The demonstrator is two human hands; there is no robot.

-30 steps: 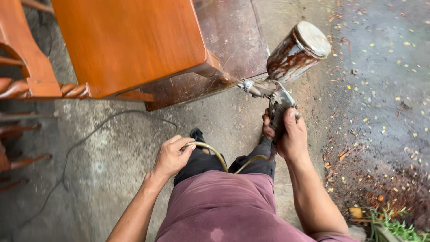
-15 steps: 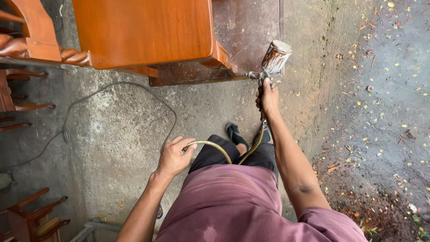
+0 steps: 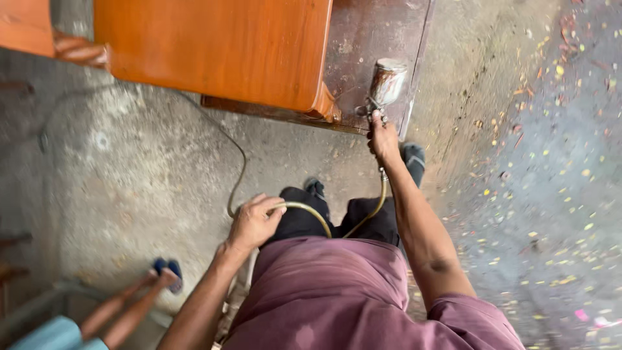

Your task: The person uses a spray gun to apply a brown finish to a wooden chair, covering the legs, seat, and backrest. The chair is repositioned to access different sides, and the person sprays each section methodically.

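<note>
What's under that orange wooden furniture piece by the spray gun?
A dark stained board lies under the orange furniture, sticking out beside the spray gun in the right hand. The covered part is hidden.

One spray gun (image 3: 382, 91), one hose (image 3: 311, 210), one orange wooden panel (image 3: 220, 45). Two hands at work: left (image 3: 254, 223), right (image 3: 383, 139). Two shoes (image 3: 412, 159), and two bare legs (image 3: 126, 308) of a bystander.
</note>
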